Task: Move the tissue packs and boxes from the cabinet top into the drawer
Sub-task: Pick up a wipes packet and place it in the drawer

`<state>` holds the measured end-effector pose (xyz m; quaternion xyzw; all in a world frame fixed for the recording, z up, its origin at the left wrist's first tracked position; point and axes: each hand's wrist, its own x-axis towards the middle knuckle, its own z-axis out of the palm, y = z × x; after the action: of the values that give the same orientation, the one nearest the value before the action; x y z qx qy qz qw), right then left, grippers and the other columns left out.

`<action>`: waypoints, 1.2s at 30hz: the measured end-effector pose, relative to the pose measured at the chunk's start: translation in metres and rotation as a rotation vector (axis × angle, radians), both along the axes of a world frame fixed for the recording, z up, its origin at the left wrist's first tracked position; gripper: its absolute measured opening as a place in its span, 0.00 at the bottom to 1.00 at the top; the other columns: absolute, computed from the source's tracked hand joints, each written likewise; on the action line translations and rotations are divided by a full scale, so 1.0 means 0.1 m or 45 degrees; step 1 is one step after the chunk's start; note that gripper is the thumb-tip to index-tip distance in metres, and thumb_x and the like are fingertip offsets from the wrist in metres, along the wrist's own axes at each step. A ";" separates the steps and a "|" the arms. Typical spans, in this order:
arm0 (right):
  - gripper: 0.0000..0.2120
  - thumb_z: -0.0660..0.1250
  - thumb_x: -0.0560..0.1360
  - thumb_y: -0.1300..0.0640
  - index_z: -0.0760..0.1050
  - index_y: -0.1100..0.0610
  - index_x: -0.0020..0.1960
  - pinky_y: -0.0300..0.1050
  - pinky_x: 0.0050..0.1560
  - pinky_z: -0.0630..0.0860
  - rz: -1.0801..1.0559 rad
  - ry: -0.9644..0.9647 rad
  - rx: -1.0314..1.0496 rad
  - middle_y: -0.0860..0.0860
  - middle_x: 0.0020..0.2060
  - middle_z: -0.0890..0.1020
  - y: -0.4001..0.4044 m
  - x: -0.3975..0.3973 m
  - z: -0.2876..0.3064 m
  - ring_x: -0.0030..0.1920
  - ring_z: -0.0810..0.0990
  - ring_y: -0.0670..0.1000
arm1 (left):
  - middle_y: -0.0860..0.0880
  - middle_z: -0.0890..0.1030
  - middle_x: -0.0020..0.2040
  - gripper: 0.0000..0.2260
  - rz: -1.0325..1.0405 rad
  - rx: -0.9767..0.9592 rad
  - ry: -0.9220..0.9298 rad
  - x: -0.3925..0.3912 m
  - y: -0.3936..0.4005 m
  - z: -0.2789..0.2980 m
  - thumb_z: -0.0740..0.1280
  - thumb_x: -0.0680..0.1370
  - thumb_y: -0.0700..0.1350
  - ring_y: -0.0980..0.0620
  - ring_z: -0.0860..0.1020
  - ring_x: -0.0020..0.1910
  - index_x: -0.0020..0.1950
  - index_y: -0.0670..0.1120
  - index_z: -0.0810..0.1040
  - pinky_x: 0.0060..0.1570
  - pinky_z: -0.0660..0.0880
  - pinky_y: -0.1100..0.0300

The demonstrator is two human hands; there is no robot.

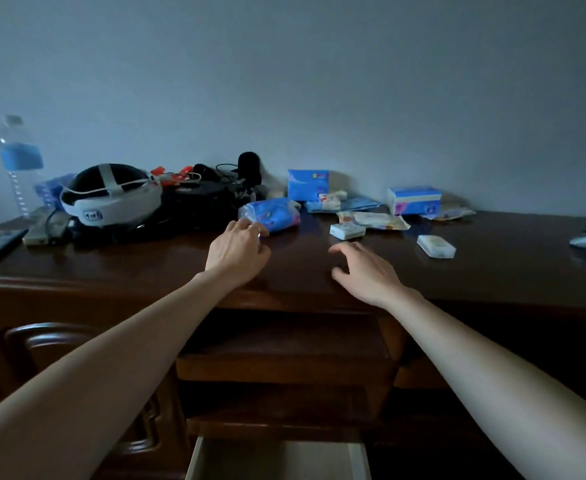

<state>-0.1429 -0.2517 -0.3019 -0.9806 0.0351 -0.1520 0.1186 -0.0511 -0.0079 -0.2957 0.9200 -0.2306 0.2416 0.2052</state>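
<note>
The left hand (237,249), fingers loosely spread and empty, touches the soft blue plastic-wrapped tissue pack (270,213) on the dark wooden cabinet top (180,261); light and squashy, it probably wants pinching across its middle.

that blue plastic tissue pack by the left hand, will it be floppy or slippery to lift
The blue tissue pack looks soft: its wrapper is wrinkled and bulging, so it will probably sag and squash under a grip. The glossy film may be a little slippery. It lies flat on the cabinet top, so rolling seems unlikely.
</note>
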 end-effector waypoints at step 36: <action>0.19 0.58 0.80 0.38 0.77 0.48 0.61 0.53 0.56 0.74 -0.137 0.141 -0.362 0.51 0.62 0.79 -0.80 1.11 0.08 0.62 0.77 0.56 | 0.48 0.80 0.60 0.21 -0.364 0.246 0.260 0.72 -1.13 -0.10 0.66 0.76 0.65 0.48 0.80 0.52 0.58 0.53 0.65 0.49 0.78 0.50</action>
<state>-0.0320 -0.3317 -0.2935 -0.9911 0.0721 -0.1074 -0.0316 0.0208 -0.1205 -0.3059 0.9130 -0.3591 0.0921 0.1705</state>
